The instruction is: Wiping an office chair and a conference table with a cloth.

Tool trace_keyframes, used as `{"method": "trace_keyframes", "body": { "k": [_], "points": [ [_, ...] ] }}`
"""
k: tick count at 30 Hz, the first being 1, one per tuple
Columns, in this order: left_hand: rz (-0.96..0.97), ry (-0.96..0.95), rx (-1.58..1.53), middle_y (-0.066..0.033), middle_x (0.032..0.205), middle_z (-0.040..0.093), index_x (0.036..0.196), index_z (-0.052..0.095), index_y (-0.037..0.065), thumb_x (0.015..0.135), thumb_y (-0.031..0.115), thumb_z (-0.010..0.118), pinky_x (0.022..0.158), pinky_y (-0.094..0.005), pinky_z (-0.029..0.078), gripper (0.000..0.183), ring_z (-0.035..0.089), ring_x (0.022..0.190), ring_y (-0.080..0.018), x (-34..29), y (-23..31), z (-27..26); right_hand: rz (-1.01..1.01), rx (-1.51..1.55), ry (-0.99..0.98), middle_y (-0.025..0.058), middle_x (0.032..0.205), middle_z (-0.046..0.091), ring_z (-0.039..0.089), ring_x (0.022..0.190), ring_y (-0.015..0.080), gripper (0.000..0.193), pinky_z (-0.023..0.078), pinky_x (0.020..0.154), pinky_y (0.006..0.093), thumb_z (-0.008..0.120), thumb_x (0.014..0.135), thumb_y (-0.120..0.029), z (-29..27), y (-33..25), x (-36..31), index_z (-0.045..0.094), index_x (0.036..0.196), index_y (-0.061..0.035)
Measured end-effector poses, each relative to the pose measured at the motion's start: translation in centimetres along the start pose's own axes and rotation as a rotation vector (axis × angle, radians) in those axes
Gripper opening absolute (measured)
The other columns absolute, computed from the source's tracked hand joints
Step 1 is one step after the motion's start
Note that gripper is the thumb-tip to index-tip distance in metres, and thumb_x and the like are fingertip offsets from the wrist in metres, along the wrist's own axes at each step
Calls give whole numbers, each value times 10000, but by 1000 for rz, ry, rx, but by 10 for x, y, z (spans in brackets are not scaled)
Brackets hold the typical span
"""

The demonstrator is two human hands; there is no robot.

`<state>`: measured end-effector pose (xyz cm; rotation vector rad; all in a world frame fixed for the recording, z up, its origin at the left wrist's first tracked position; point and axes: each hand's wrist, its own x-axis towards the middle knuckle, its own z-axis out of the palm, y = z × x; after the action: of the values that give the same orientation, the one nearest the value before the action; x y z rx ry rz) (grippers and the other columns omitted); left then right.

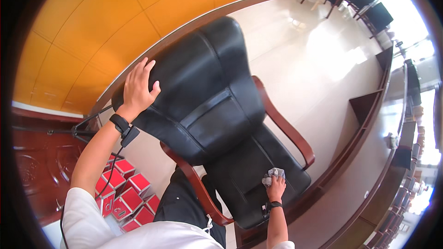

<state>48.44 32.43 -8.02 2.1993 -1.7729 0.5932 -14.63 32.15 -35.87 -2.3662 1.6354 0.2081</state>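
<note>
A person is holding a grey cloth (274,174) on a big black chair (217,127).

I'm standing in the room, and I'm seeing two hands reaching far apart. The left hand (137,87) is spreading its fingers by the edge of the tall back (194,74), and it isn't gripping anything. The right hand (276,189) is squeezing the crumpled cloth, which is resting on the seat (242,161). Brown wooden arms (287,129) are curving along both sides. Shiny red boxes (131,196) are sitting in a bunch at the person's left, and a yellow wall (106,32) is standing behind.

Pale floor (297,97): chair (198,76), red boxes (125,203)
</note>
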Motion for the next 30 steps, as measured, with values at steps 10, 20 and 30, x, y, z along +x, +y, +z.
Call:
{"method": "trace_keyframes", "body": {
  "k": [10, 20, 30],
  "points": [
    [-27, -31, -39, -227, 1448, 470, 1475, 407, 74, 872, 260, 660, 1087, -523, 386, 679, 471, 1316, -408, 1, -16, 21, 325, 552, -353, 225, 1012, 730, 699, 978, 406, 489, 549, 881, 494, 752, 785, -458, -19, -86, -126, 699, 1075, -67],
    [-108, -241, -18, -279, 1504, 383, 1566, 258, 44, 949, 293, 589, 1090, -574, 369, 743, 436, 1322, -434, -2, -46, 55, 709, 1269, 138, 95, 1052, 682, 658, 1012, 265, 365, 543, 851, 486, 724, 880, -455, -23, -245, -243, 650, 1057, -145],
    [24, -390, -256, -320, 1566, 251, 1597, 139, 35, 841, 403, 742, 1122, -633, 294, 1034, 324, 1396, -507, 9, -38, 30, 927, 762, 108, 203, 1123, 703, 651, 1081, 402, 527, 519, 920, 473, 742, 825, -478, -16, -270, -278, 672, 1161, -78]
  ]
}}
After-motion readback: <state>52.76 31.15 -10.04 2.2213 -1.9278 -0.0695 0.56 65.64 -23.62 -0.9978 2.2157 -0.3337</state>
